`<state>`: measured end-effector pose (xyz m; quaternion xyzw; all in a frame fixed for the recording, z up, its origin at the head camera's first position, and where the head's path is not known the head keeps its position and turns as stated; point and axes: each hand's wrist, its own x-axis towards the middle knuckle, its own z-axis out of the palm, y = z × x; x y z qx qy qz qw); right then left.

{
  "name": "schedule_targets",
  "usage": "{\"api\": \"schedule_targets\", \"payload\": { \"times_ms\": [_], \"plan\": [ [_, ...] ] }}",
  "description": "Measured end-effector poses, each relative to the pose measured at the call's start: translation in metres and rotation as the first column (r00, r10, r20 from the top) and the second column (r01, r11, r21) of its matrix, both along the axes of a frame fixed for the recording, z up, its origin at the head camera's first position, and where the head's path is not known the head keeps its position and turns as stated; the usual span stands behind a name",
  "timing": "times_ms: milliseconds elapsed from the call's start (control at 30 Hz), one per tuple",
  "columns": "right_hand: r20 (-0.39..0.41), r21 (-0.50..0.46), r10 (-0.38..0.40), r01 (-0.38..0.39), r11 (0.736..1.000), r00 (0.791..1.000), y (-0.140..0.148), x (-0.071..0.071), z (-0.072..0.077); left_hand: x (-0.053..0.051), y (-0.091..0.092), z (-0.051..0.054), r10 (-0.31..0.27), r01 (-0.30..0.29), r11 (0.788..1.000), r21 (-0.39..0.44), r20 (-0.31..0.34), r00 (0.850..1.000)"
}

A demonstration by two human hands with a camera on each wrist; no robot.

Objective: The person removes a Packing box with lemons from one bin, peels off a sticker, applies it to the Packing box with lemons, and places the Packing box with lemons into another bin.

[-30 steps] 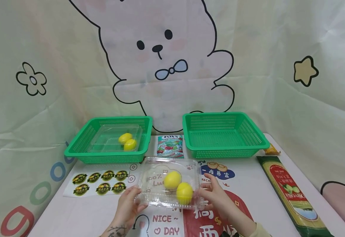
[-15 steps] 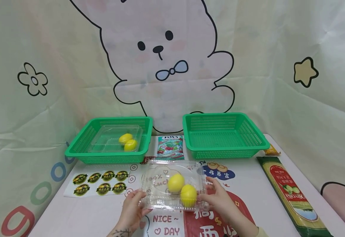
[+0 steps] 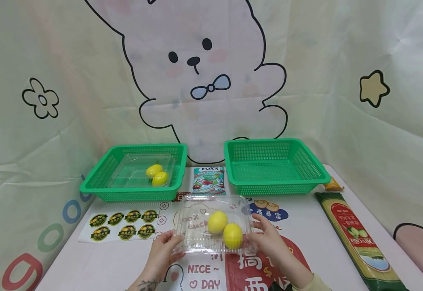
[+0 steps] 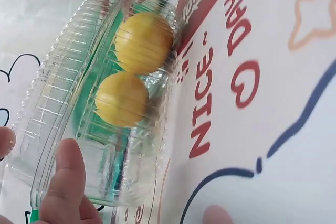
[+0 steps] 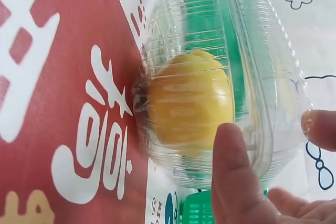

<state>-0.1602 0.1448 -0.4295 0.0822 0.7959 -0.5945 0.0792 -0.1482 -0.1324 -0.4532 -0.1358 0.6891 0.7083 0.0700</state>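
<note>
A clear, lidded plastic box (image 3: 196,238) with two yellow lemon-like fruits (image 3: 217,222) inside is held between both hands above the printed mat. The left hand (image 3: 160,254) grips its left end, thumb along the rim; in the left wrist view that thumb (image 4: 68,171) lies against the clear side. At the right end the right hand (image 3: 271,246) holds the box, and the right wrist view shows a digit (image 5: 231,171) pressed to the wall beside one fruit (image 5: 191,103). Both fruits lie toward the right side of the box.
A green basket (image 3: 124,194) at the back left holds another clear box with two yellow fruits. Another green basket (image 3: 276,188) stands back right, a candy bag (image 3: 209,180) between them. A sticker sheet (image 3: 118,226) lies left, a long green-and-gold packet (image 3: 360,242) right, a small orange packet (image 3: 333,185) behind it.
Held by both hands, the box has shifted slightly to the right since a second ago, and its near edge now sits slightly higher in the head view. The baskets and packets have stayed put.
</note>
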Motion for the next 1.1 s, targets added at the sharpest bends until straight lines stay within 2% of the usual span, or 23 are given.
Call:
{"api": "schedule_targets", "payload": {
  "times_ms": [333, 533, 967, 1100],
  "plan": [
    [-0.062, 0.045, 0.01, -0.008, 0.999, 0.998, 0.0, -0.012, -0.003, -0.017, -0.001, 0.001, -0.009, 0.007, 0.998, -0.064, -0.033, 0.999],
    [-0.083, 0.037, 0.028, -0.025, 0.999, 0.996, -0.001, -0.02, -0.004, -0.025, -0.003, 0.002, -0.025, 0.012, 0.99, -0.137, -0.096, 0.995],
    [-0.073, 0.04, 0.034, -0.031, 0.999, 0.997, -0.003, -0.024, -0.005, -0.028, -0.004, 0.004, -0.038, 0.02, 0.987, -0.162, -0.106, 0.994],
    [-0.071, 0.039, 0.036, -0.033, 0.999, 0.997, -0.003, -0.023, -0.005, -0.028, -0.006, 0.005, -0.056, 0.041, 0.986, -0.159, -0.094, 0.994]
  ]
}}
